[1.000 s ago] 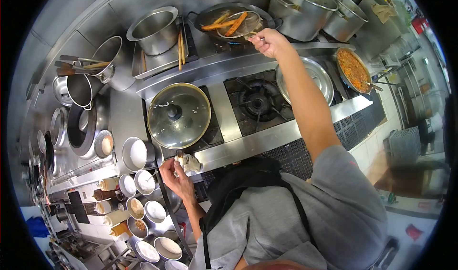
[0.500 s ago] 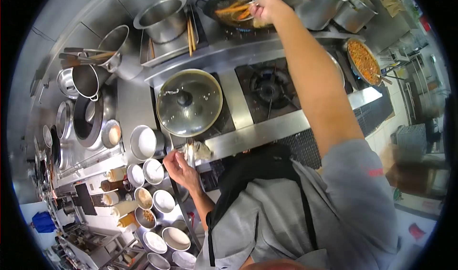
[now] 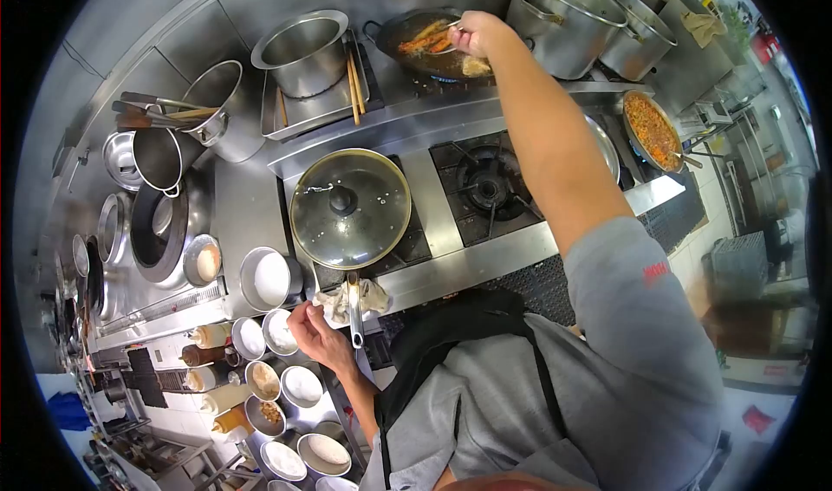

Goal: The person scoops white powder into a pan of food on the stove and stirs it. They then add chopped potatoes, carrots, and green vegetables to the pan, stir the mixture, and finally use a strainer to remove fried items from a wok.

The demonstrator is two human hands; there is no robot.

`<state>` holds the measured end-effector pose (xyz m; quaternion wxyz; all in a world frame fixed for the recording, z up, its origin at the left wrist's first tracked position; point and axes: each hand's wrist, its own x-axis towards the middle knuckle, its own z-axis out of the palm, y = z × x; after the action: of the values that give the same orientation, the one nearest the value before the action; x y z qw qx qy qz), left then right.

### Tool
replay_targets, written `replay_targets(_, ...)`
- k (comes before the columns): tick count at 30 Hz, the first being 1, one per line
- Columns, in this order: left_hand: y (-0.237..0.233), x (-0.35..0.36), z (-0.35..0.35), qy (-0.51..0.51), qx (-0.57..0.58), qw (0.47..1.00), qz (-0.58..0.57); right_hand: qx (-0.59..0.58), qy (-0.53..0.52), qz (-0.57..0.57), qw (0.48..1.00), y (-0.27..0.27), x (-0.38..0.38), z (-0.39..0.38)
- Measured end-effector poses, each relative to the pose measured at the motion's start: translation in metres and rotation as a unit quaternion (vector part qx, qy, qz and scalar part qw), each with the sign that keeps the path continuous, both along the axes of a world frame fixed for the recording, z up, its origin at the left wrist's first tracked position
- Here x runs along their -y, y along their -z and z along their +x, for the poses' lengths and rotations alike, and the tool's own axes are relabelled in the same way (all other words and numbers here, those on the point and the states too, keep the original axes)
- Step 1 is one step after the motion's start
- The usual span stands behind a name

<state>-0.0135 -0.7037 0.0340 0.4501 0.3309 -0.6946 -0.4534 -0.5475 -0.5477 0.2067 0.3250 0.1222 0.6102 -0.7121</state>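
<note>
At the far end of my outstretched arm, my right hand (image 3: 477,36) is closed round the handle of a metal skimmer (image 3: 452,26). The skimmer is over a black wok (image 3: 392,33) with dark oil, among orange-brown frying pieces (image 3: 425,40). A paler fried lump (image 3: 474,66) lies near the wok's right edge, under my wrist. Low on the left, my left hand (image 3: 319,335) has its fingers curled together beside a bowl of white powder (image 3: 279,331); whether it holds something small, I cannot make out. A folded cloth (image 3: 373,297) lies just right of it, by the pan handle (image 3: 355,313).
A glass-lidded pan (image 3: 351,209) covers the left front burner, its handle jutting towards me. Beside it is a bare burner (image 3: 490,183). Tall stockpots (image 3: 563,23) stand at the back right, a pan of orange food (image 3: 652,131) at the right. Bowls and sauce bottles (image 3: 208,357) fill the left.
The view has shifted, so the stove sits lower in it. My right hand stays at the wok with the skimmer. My left hand has moved slightly towards me, away from the pan handle.
</note>
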Motion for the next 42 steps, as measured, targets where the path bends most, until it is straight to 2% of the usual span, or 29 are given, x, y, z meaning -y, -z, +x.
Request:
replay_targets(3, -0.001, 0.005, 0.008, -0.004, 0.046, 0.999, -0.024, -0.024, -0.043, -0.034, 0.998, 0.015, -0.032, -0.007)
replay_targets(5, 0.000, 0.004, 0.007, -0.032, -0.002, 0.999, 0.031, 0.038, -0.122, 0.045, 0.991, 0.038, -0.056, -0.015)
replay_targets(6, -0.004, 0.002, 0.005, -0.034, -0.002, 0.999, 0.028, 0.036, -0.124, 0.045, 0.991, 0.049, -0.056, -0.018)
replay_targets(8, -0.007, -0.001, 0.003, -0.029, 0.013, 0.999, 0.024, 0.019, 0.036, 0.046, 0.998, 0.065, -0.061, -0.005)
replay_targets(9, -0.008, -0.002, 0.001, -0.021, 0.028, 0.999, 0.020, 0.018, 0.036, 0.043, 0.998, 0.064, -0.064, -0.004)
replay_targets(11, -0.006, -0.004, -0.003, -0.013, 0.030, 0.999, 0.012, -0.107, -0.008, 0.047, 0.993, 0.059, -0.064, -0.001)
replay_targets(12, -0.006, -0.006, -0.004, -0.006, 0.038, 0.999, 0.013, -0.102, -0.008, 0.044, 0.994, 0.058, -0.061, -0.001)
replay_targets(15, -0.010, -0.014, -0.013, -0.004, 0.051, 0.999, 0.004, -0.166, -0.011, 0.158, 0.973, 0.051, -0.042, -0.006)
replay_targets(17, -0.006, -0.020, -0.022, 0.002, 0.034, 0.999, 0.031, -0.222, 0.013, 0.148, 0.964, 0.099, -0.010, -0.053)
replay_targets(19, -0.008, -0.026, -0.030, 0.002, 0.033, 0.999, 0.024, -0.090, -0.049, 0.053, 0.993, 0.112, -0.011, -0.061)
replay_targets(21, -0.008, -0.028, -0.033, 0.009, 0.049, 0.999, -0.008, -0.068, -0.034, 0.024, 0.997, 0.107, -0.004, -0.032)
replay_targets(22, -0.010, -0.032, -0.035, 0.001, 0.023, 1.000, -0.008, -0.112, -0.053, -0.090, 0.988, 0.108, -0.016, -0.008)
replay_targets(23, -0.013, -0.035, -0.035, -0.006, 0.024, 1.000, -0.007, -0.173, -0.116, 0.008, 0.978, 0.130, -0.029, -0.029)
replay_targets(24, -0.017, -0.037, -0.035, -0.012, 0.030, 0.999, -0.003, -0.061, -0.017, -0.135, 0.989, 0.120, -0.040, -0.013)
replay_targets(25, -0.020, -0.039, -0.034, -0.019, 0.036, 0.999, 0.000, -0.059, 0.001, -0.187, 0.981, 0.134, -0.055, -0.015)
replay_targets(27, -0.012, -0.040, -0.030, -0.035, 0.037, 0.999, 0.014, 0.011, -0.050, -0.052, 0.997, 0.112, -0.075, -0.009)
replay_targets(29, -0.012, -0.044, -0.032, -0.027, 0.036, 0.999, 0.023, -0.002, -0.099, -0.134, 0.986, 0.122, -0.074, -0.001)
replay_targets(30, -0.012, -0.045, -0.034, -0.026, 0.039, 0.999, 0.019, 0.005, -0.068, -0.142, 0.988, 0.122, -0.074, 0.003)
replay_targets(33, -0.021, -0.049, -0.039, -0.020, 0.062, 0.998, -0.006, 0.023, -0.066, -0.191, 0.979, 0.127, -0.090, 0.005)
replay_targets(37, -0.030, -0.061, -0.050, -0.014, 0.068, 0.998, 0.000, 0.027, -0.061, -0.221, 0.973, 0.118, -0.096, 0.019)
replay_targets(39, -0.031, -0.065, -0.053, -0.012, 0.070, 0.997, -0.005, 0.013, -0.061, -0.216, 0.974, 0.106, -0.102, 0.029)
replay_targets(41, -0.032, -0.068, -0.051, -0.018, 0.071, 0.997, -0.005, -0.061, -0.085, -0.183, 0.978, 0.098, -0.111, 0.037)
replay_targets(42, -0.032, -0.070, -0.049, -0.018, 0.074, 0.997, -0.003, -0.038, -0.063, -0.171, 0.982, 0.105, -0.116, 0.036)
